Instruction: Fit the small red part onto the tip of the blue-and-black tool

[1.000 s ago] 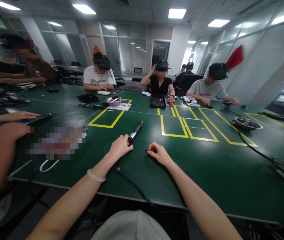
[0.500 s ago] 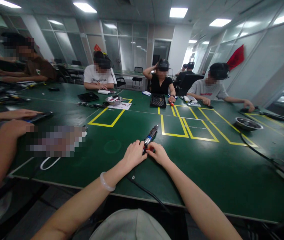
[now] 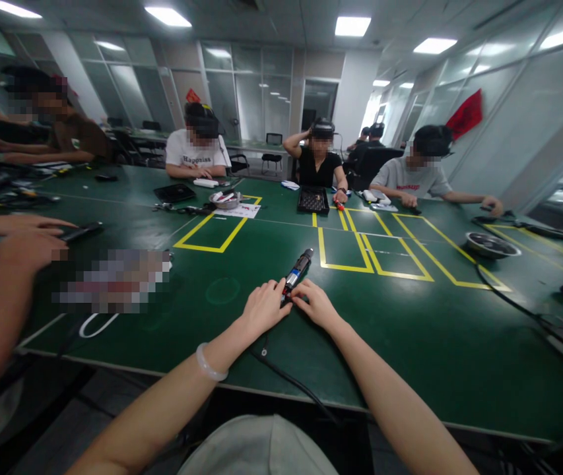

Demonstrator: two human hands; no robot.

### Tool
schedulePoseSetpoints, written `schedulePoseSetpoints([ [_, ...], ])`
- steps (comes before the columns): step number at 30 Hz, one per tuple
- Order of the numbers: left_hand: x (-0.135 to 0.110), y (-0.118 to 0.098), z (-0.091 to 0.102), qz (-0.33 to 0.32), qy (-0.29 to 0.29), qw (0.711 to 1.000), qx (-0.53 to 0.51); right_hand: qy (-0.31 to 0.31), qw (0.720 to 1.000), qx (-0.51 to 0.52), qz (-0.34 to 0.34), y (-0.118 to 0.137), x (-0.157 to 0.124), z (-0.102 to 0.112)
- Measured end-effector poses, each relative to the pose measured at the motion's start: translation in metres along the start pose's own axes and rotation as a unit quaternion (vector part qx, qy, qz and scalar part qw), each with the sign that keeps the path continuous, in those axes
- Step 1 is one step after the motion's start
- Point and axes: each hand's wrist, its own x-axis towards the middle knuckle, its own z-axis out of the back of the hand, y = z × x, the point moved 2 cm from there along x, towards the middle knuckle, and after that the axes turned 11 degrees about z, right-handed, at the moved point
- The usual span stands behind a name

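Note:
A slim black electric screwdriver (image 3: 299,265) with a silver and blue middle lies on the green table, its narrow tip pointing away from me. My left hand (image 3: 266,305) is wrapped over its near end from the left. From the right, my right hand (image 3: 315,303) has its thumb and fingers pinched at the same end, beside a small red part. What those fingertips hold is hidden. A black cable (image 3: 294,380) runs below my hands off the near table edge, with a small metal ring (image 3: 264,352) by it.
Yellow tape rectangles (image 3: 345,268) mark the table ahead. A blurred-out flat item (image 3: 113,280) lies left, near a neighbour's hands (image 3: 28,244). A round bowl-like item (image 3: 493,245) and cables are on the right. Co-workers sit opposite around a black tray (image 3: 313,200).
My right fingers have shifted slightly at the tool's near end, and less red shows there. The neighbour's hands on the left have moved a little. A dark round object has appeared at the right edge.

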Motion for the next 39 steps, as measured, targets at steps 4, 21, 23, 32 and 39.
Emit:
schedulePoseSetpoints([
  [4,0.004,-0.004,0.001,-0.006,0.008,1.000,0.020,-0.017,1.000,0.004,-0.009,0.001,0.001,-0.002],
  [21,0.019,0.005,0.005,0.040,0.027,0.998,0.035,-0.032,0.997,-0.057,-0.046,-0.004,-0.004,0.003],
  [23,0.021,0.013,0.006,0.042,0.029,0.998,0.044,-0.033,0.997,-0.052,-0.047,-0.005,-0.005,0.003],
  [32,0.028,0.083,0.006,0.107,0.048,0.989,0.091,-0.028,0.997,-0.042,-0.058,-0.005,-0.006,0.003],
  [39,0.037,0.160,0.006,0.203,0.045,0.972,0.113,-0.022,0.997,-0.047,-0.058,-0.005,-0.005,0.001],
])
